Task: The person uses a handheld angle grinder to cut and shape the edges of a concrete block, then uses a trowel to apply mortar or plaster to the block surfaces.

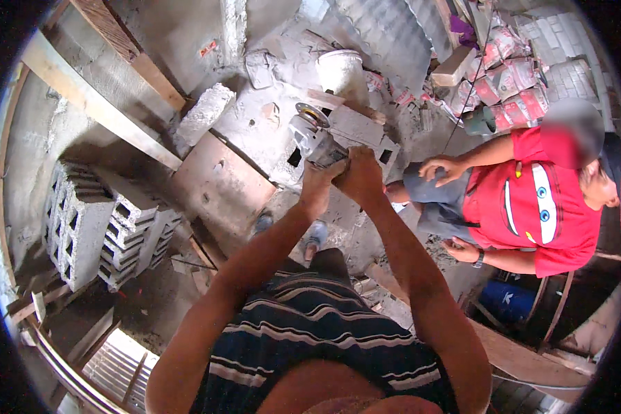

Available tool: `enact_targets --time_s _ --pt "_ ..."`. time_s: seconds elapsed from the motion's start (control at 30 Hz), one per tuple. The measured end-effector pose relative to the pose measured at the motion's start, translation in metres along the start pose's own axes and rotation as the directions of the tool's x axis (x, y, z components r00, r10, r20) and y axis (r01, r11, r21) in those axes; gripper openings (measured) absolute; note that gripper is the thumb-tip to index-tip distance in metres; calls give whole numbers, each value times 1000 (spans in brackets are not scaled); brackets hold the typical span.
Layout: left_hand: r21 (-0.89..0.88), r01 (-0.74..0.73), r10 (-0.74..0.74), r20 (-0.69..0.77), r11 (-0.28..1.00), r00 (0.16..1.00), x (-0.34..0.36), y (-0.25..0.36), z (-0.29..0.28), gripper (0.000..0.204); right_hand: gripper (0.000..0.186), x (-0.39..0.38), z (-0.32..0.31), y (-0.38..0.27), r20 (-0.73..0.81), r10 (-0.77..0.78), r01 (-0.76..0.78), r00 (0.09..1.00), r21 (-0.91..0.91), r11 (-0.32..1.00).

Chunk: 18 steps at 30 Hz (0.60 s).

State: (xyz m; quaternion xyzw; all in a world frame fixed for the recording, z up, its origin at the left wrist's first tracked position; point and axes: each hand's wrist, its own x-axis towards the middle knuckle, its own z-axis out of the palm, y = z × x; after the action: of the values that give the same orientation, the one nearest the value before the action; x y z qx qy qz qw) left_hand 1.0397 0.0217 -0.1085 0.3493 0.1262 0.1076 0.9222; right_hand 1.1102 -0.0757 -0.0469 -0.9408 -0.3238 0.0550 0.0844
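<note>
Both my arms reach forward over a dusty floor to an angle grinder (317, 143). Its round disc (313, 115) points away from me and a little to the left. My left hand (322, 185) wraps round the near part of the grinder's body. Close against it, my right hand (361, 175) is closed round the rear end, whose grip the fingers hide. Beyond and beneath the grinder lie hollow concrete blocks (355, 127). Whether the disc touches a block or is spinning, I cannot tell.
On my right, a person in a red shirt (531, 200) sits close by. A white bucket (342, 72) and red-and-white sacks (517, 86) stand farther off. A brown board (221, 183) lies left of the grinder, and stacked blocks (83, 224) rise at the left.
</note>
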Motion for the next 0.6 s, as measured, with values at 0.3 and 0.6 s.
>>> enact_targets --time_s 0.3,0.6 --pt "-168 52 -69 -93 984 993 2 -37 -2 36 82 -29 22 71 413 -85 -215 907 626 750" --pt "79 -93 111 -270 993 956 -8 -92 61 48 80 -39 32 113 338 -60 -202 939 686 699"
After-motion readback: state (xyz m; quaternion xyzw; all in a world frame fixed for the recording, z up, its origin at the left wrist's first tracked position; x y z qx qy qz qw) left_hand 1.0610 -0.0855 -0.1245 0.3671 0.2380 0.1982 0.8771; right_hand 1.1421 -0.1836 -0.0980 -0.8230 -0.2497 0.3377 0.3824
